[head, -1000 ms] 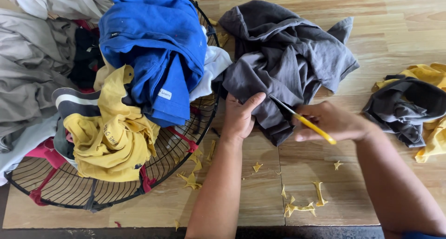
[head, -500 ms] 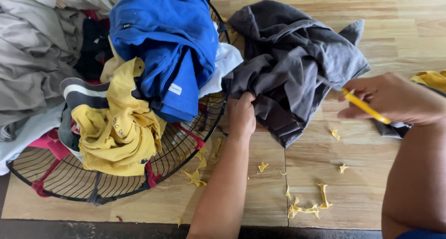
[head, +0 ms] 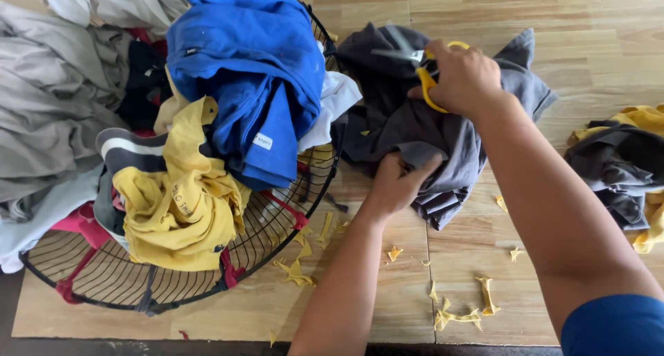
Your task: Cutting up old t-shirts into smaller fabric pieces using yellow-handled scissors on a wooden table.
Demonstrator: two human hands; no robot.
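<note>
A crumpled dark grey garment (head: 443,121) lies on the wooden table. My left hand (head: 398,183) pinches a fold at its near edge. My right hand (head: 460,76) hovers over the garment's far part, gripping yellow-handled scissors (head: 415,59) whose blades point left. Beside the garment on the left stands a black wire basket (head: 277,225) piled with clothes: a blue garment (head: 249,79) on top, a yellow one (head: 180,204) at the front, grey ones at the far left.
Small yellow fabric scraps (head: 456,307) are scattered on the wooden table (head: 595,24) near its front edge. A second heap of dark grey and yellow cloth (head: 622,169) lies at the right edge.
My right hand with the scissors has swung from the right side up and leftwards over the grey garment. My left hand keeps its grip on the fold.
</note>
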